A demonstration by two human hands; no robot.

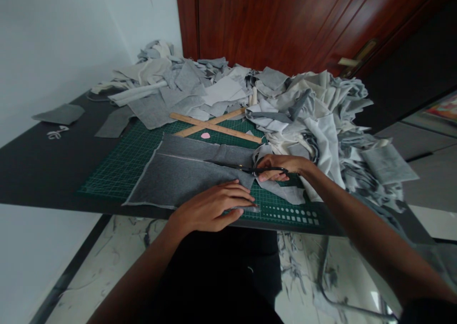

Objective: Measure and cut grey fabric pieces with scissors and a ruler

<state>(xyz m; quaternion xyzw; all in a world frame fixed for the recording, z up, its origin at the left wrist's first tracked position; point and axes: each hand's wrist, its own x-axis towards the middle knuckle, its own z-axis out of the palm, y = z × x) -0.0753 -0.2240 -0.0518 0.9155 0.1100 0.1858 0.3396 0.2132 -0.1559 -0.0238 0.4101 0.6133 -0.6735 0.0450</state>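
A piece of grey fabric (167, 177) lies on the green cutting mat (110, 169), with a pale line running along its length. My right hand (276, 166) grips black-handled scissors (246, 169), whose blades reach left into the fabric along that line. On the fabric's near right edge, my left hand (217, 205) rests flat with fingers stretched out. A narrow strip of fabric (252, 208) shows by its fingertips. Below the scissors, a loose grey strip (285, 191) trails to the right.
Two crossed wooden rulers (217, 125) and a pink piece of chalk (205, 135) lie beyond the fabric. Heaps of grey and white cloth (321, 105) line the back and right. A folded grey piece (61, 113) sits far left on the black table (46, 167).
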